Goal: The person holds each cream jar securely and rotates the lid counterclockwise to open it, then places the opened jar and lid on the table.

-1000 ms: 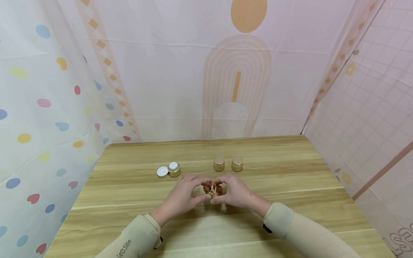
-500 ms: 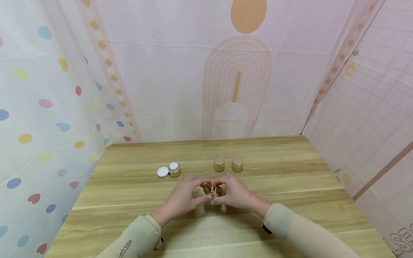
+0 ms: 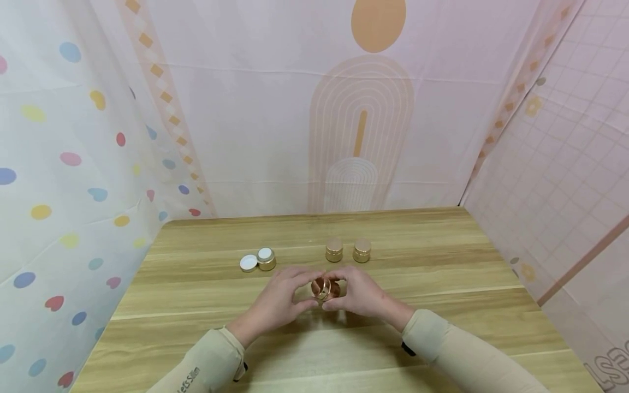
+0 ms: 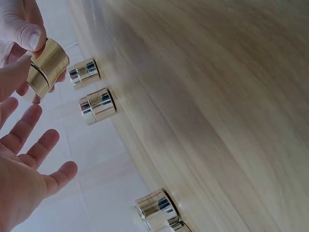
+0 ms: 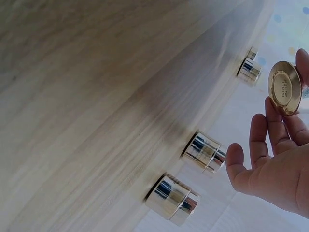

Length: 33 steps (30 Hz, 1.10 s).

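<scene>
A small shiny gold jar [image 3: 322, 289] is held tilted on its side between both hands, above the table's near middle. My left hand [image 3: 281, 295] pinches its left end with thumb and index finger, while the other fingers spread apart in the left wrist view. From the right, my right hand [image 3: 362, 292] grips the jar between thumb and fingers. A round gold base [image 5: 285, 88] with small stamped marks faces the right wrist camera. Part of the jar is hidden behind fingers.
Two capped gold jars [image 3: 334, 250] stand behind the hands. Farther left, an uncapped gold jar [image 3: 266, 259] shows a white top, with its lid [image 3: 248, 263] lying white side up against it. A patterned cloth [image 3: 255, 125] hangs behind the wooden table [image 3: 196, 305].
The held jar has turned slightly, and more of its gold rim shows between the hands. The left fingertips have shifted a little. Jars on the table have stayed put.
</scene>
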Available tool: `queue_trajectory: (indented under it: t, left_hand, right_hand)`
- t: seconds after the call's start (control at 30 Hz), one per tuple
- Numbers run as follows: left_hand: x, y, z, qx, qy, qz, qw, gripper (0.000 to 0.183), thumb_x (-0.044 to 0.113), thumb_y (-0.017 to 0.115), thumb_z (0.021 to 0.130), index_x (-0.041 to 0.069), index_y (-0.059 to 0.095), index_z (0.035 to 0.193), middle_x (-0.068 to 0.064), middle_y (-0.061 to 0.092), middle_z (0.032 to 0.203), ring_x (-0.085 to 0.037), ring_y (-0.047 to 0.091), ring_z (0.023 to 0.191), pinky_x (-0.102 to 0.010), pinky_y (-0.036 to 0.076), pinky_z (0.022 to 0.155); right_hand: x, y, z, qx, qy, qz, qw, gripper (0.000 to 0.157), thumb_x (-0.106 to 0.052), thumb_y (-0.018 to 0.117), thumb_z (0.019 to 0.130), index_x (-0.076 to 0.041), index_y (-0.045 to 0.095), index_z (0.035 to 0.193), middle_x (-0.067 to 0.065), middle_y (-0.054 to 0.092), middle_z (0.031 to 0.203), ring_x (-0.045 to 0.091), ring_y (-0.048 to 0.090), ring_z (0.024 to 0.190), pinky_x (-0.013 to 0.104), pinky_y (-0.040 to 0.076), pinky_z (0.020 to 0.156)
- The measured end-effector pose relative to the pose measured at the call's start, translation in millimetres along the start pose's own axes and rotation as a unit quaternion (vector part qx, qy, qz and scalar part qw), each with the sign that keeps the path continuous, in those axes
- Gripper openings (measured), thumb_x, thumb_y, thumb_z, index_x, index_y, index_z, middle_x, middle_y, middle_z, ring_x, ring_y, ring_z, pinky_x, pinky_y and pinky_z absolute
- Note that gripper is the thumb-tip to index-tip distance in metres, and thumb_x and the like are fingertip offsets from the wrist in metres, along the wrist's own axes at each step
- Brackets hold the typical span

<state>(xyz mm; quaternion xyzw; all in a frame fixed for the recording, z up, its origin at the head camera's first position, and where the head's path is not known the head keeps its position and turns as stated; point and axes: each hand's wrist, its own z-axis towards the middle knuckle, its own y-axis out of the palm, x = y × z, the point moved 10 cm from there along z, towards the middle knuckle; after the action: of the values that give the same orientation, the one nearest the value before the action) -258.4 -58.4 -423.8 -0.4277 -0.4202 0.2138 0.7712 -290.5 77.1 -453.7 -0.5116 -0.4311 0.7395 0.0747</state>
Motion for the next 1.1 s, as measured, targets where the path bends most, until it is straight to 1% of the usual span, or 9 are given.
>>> queue_trajectory:
  t: [0.13, 0.23, 0.33, 0.6, 0.73, 0.87, 1.1]
  left_hand:
    - [4.4, -0.3, 0.6, 0.006, 0.021, 0.006, 0.9997, 0.057, 0.024, 0.089, 0.088, 0.021, 0.07, 0.142, -0.007, 0.07, 0.143, -0.033, 0.061, 0.136, -0.061, 0.045, 0.117]
    - [5.9, -0.3, 1.3, 0.01, 0.029, 0.01, 0.9995, 0.055, 0.02, 0.088, 0.089, 0.02, 0.07, 0.14, -0.008, 0.071, 0.142, -0.033, 0.062, 0.135, -0.062, 0.046, 0.115]
    - [5.0, -0.2, 1.8, 0.009, 0.024, 0.01, 0.9996, 0.054, 0.021, 0.087, 0.089, 0.02, 0.07, 0.14, -0.008, 0.071, 0.141, -0.033, 0.062, 0.135, -0.062, 0.046, 0.115]
    - [-0.5, -0.1, 2.7, 0.002, -0.01, 0.005, 0.9999, 0.054, 0.034, 0.087, 0.09, 0.019, 0.071, 0.139, -0.005, 0.073, 0.138, -0.032, 0.062, 0.134, -0.057, 0.047, 0.117]
    - [-1.1, 0.3, 2.7, 0.005, -0.009, 0.008, 0.9999, 0.058, 0.034, 0.088, 0.088, 0.018, 0.069, 0.141, -0.006, 0.073, 0.138, -0.032, 0.062, 0.133, -0.058, 0.047, 0.116]
    - [0.2, -0.2, 2.2, 0.008, 0.002, 0.012, 0.9999, 0.063, 0.032, 0.089, 0.087, 0.018, 0.067, 0.144, -0.007, 0.072, 0.14, -0.034, 0.062, 0.134, -0.059, 0.047, 0.115]
    - [4.0, 0.0, 1.9, 0.004, 0.018, 0.018, 0.9997, 0.059, 0.025, 0.088, 0.087, 0.022, 0.068, 0.143, -0.005, 0.071, 0.142, -0.033, 0.061, 0.135, -0.061, 0.046, 0.115]
  right_hand:
    - [-3.2, -0.3, -1.0, -0.002, -0.006, -0.009, 1.0, 0.055, -0.028, 0.095, 0.082, -0.012, 0.075, 0.131, 0.001, 0.079, 0.124, 0.019, 0.068, 0.116, 0.05, 0.055, 0.107]
    - [-4.9, -0.7, -1.0, -0.002, -0.01, -0.012, 1.0, 0.055, -0.028, 0.095, 0.082, -0.013, 0.076, 0.131, 0.0, 0.079, 0.123, 0.018, 0.068, 0.115, 0.049, 0.055, 0.107]
    - [-5.5, -0.8, -0.7, -0.002, -0.012, -0.015, 1.0, 0.056, -0.028, 0.095, 0.082, -0.013, 0.075, 0.132, 0.0, 0.08, 0.124, 0.018, 0.069, 0.116, 0.049, 0.055, 0.108]
    - [-1.8, 0.1, -0.4, -0.002, -0.004, -0.008, 1.0, 0.06, -0.029, 0.096, 0.081, -0.015, 0.074, 0.135, 0.004, 0.078, 0.13, 0.024, 0.069, 0.124, 0.053, 0.053, 0.113]
    - [-1.7, 0.0, 0.2, 0.001, -0.005, -0.012, 1.0, 0.058, -0.029, 0.096, 0.08, -0.014, 0.075, 0.133, 0.003, 0.079, 0.127, 0.023, 0.069, 0.121, 0.053, 0.054, 0.11]
    - [-0.9, -0.3, 0.9, 0.003, -0.005, -0.014, 1.0, 0.056, -0.029, 0.096, 0.08, -0.014, 0.076, 0.13, 0.001, 0.079, 0.124, 0.021, 0.069, 0.117, 0.051, 0.055, 0.107]
    - [-2.4, -0.3, 0.1, 0.002, -0.011, -0.013, 1.0, 0.055, -0.029, 0.095, 0.082, -0.013, 0.076, 0.13, 0.001, 0.079, 0.125, 0.02, 0.07, 0.118, 0.051, 0.055, 0.109]
